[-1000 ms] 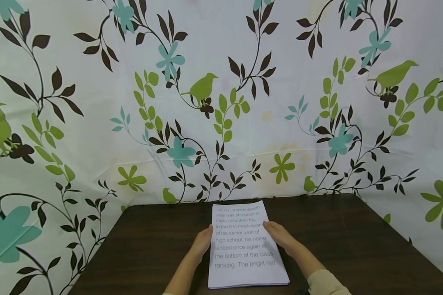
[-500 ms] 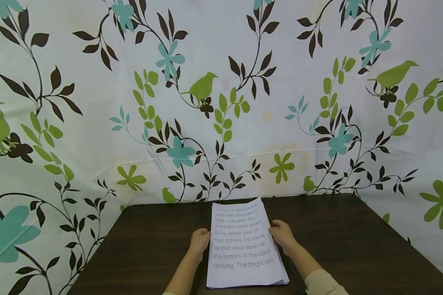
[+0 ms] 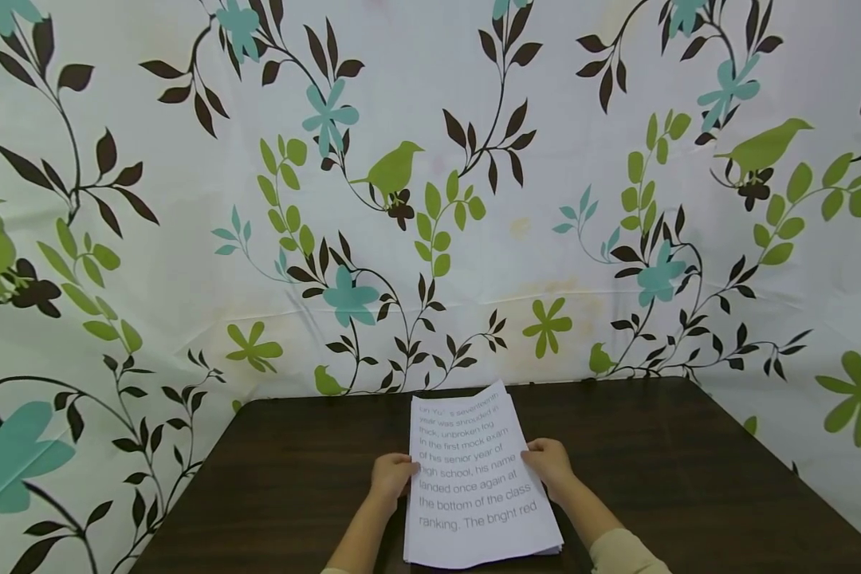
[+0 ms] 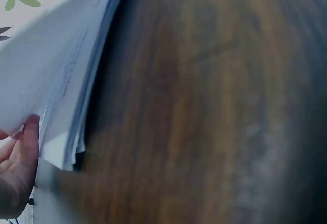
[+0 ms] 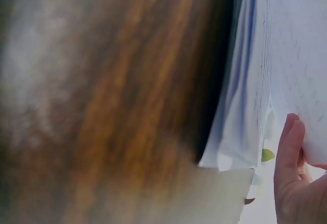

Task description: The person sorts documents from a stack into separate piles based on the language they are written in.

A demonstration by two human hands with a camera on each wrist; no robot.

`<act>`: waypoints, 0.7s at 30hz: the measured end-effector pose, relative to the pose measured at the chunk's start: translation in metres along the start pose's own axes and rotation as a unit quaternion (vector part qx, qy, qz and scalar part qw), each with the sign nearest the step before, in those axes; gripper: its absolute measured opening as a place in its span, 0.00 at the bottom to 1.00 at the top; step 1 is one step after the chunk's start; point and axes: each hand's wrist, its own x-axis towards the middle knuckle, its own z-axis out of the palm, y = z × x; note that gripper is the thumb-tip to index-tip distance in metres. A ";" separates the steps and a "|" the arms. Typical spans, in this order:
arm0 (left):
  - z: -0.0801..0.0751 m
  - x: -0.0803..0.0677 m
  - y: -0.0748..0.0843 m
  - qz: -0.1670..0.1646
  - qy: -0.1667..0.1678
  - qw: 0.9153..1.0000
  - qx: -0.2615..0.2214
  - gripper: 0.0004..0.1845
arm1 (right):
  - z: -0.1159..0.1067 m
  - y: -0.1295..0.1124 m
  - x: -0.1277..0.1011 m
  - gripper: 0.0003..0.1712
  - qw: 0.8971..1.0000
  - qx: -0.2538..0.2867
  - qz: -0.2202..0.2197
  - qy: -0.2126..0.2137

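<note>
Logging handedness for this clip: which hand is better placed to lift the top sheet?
Probably left. The left hand has its thumb over the stack's edge; the right hand only grips the side.

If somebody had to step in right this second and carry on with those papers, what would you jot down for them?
Left hand: grips the left edge of the stack of printed sheets.
Right hand: grips the right edge, about level with the left.
Stack: near the front middle of the dark wooden table, long side running away from the person, printed side up. The wrist views show its side edges lifted off the table and the sheets slightly fanned.
Done: both hands have a hold on the stack.
Left: probably squaring the uneven edges; the sheets are not yet flush.
</note>
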 end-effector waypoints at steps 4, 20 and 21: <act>0.002 -0.001 -0.003 0.010 0.020 1.000 0.020 0.09 | 0.001 0.003 0.000 0.08 1.000 -0.009 0.001 0.013; -0.004 0.002 0.011 0.017 0.066 0.997 0.022 0.07 | 0.000 -0.002 0.006 0.08 1.000 0.005 0.014 0.025; -0.005 0.002 0.012 0.020 0.066 0.997 0.021 0.07 | 0.000 -0.004 0.006 0.08 1.000 0.010 0.013 0.025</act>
